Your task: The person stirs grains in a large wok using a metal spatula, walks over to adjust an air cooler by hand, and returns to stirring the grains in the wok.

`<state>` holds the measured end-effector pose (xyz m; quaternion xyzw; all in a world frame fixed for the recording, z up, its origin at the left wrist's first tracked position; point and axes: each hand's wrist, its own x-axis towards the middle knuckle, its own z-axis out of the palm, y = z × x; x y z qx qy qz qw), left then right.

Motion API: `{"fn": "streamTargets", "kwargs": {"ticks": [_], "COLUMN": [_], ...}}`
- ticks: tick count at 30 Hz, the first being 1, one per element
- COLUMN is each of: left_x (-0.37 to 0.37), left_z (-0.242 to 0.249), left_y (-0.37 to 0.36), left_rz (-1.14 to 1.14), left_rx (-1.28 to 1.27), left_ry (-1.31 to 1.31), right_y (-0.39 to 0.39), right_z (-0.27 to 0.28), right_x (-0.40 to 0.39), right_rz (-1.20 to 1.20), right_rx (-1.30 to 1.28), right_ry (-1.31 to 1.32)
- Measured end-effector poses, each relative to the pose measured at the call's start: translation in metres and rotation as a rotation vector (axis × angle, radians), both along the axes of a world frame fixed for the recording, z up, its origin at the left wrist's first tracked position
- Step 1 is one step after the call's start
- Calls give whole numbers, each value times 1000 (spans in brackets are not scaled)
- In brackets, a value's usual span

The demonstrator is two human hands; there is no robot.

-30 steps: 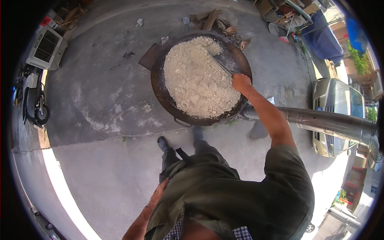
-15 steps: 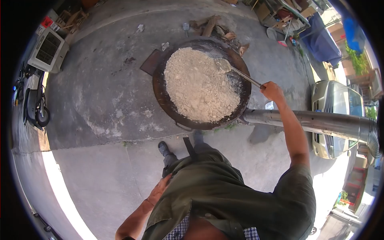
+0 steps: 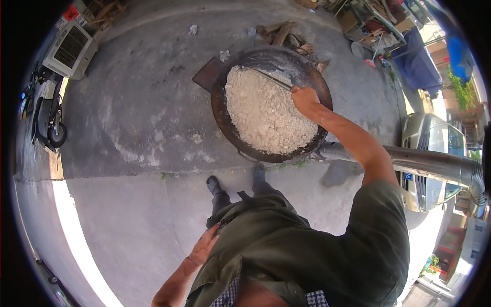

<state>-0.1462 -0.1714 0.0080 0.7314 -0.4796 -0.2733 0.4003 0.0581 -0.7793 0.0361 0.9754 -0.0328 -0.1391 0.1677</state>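
A large wok (image 3: 219,110) holds a heap of pale, crumbly, flour-like food (image 3: 271,117). My right hand (image 3: 307,101) is closed round the handle end of a long metal wok spatula (image 3: 273,79), above the heap's right side. The handle slants up and left to the far edge of the food, where the spatula's head is hidden. Down by my waist, my left hand (image 3: 204,246) lies against the side of the dark green apron (image 3: 271,225) with its fingers stretched out, holding nothing.
A metal pipe (image 3: 434,165) runs right from beside the wok. Firewood (image 3: 281,35) lies behind it, and a flat brown plate (image 3: 206,73) juts out at its left. A parked car (image 3: 427,138) stands at right, an air cooler (image 3: 70,48) and motorbike (image 3: 50,120) at left.
My right hand has moved left and slightly up over the wok, pushing the spatula across to the far left of the food. Its head has gone from sight. My left hand stays at my waist.
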Motion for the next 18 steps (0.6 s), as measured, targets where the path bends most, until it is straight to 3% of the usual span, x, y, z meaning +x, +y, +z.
{"fn": "streamTargets", "kwargs": {"ticks": [6, 12, 16, 18], "left_x": [40, 71, 79, 84], "left_z": [-19, -7, -24, -20], "left_y": [14, 14, 25, 26], "left_rz": [-139, -207, -254, -263], "left_rx": [-69, -139, -195, -196], "left_ry": [-39, -33, -42, -16], "right_y": [37, 34, 10, 12], "right_z": [70, 166, 188, 201], "right_x": [-96, -120, -95, -72], "right_rz": [50, -422, -560, -757], "right_rx": [-66, 97, -127, -80], "right_ry": [98, 153, 357, 509]}}
